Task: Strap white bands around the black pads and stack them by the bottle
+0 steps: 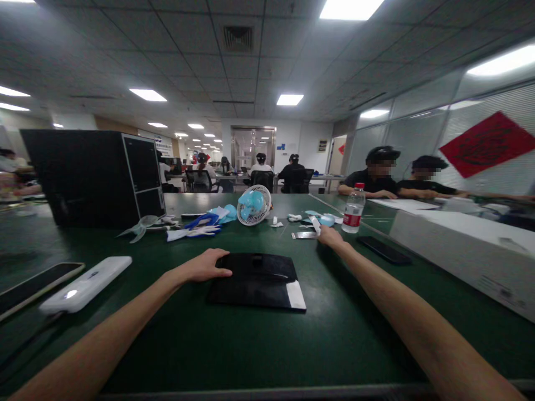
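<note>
My left hand (205, 265) grips the back left corner of a glossy black panel-like device (254, 292), thumb over its top and fingers at the far edge. The device has a raised section at the back and a white patch, possibly a label or glare, at its front right corner. Farther off to the right, my right hand (331, 236) is closed on a small white strip (315, 224). Just left of those fingers a flat silvery piece (304, 235) lies on the table.
A black computer case (83, 178) stands left. A white fan (254, 205), blue-white gloves (194, 229) and a red-capped bottle (353, 211) are behind. Phones (384, 249) and a white power bank (87, 284) flank me. A white box (460, 256) borders the right; people sit beyond.
</note>
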Demonstrator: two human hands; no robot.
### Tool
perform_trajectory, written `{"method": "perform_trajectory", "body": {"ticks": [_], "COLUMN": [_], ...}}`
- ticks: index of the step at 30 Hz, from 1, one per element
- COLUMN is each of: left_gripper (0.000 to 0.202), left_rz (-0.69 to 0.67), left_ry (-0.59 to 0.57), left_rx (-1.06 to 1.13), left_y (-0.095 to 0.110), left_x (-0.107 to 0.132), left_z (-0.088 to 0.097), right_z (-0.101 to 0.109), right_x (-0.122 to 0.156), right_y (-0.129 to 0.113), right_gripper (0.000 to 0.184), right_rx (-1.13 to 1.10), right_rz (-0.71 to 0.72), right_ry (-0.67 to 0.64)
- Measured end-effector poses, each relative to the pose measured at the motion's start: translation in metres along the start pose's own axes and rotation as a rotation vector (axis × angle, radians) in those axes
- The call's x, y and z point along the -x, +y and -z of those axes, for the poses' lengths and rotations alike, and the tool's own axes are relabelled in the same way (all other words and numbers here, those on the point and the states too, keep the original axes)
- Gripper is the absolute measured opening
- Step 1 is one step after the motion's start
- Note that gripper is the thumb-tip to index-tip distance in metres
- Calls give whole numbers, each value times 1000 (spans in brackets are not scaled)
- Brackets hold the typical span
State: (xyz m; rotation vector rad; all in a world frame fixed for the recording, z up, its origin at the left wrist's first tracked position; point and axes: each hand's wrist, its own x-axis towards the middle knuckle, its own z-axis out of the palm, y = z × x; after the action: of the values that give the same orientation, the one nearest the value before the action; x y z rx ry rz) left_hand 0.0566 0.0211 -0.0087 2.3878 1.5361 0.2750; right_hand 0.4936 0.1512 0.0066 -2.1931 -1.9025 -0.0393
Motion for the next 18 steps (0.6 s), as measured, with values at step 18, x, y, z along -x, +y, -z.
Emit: {"method": "perform_trajectory", "body": {"ticks": [18], "left_gripper": [85], "left_rz": [-24], "left_ry": [11], "left_rx": [48], "left_y": [0], "left_x": [1], "left_z": [-1], "right_z": [3], "right_x": [-28], "right_y": [10], "right_gripper": [31], "right_rx": [-457], "right_rz": [-6], "right_ry": [171]}}
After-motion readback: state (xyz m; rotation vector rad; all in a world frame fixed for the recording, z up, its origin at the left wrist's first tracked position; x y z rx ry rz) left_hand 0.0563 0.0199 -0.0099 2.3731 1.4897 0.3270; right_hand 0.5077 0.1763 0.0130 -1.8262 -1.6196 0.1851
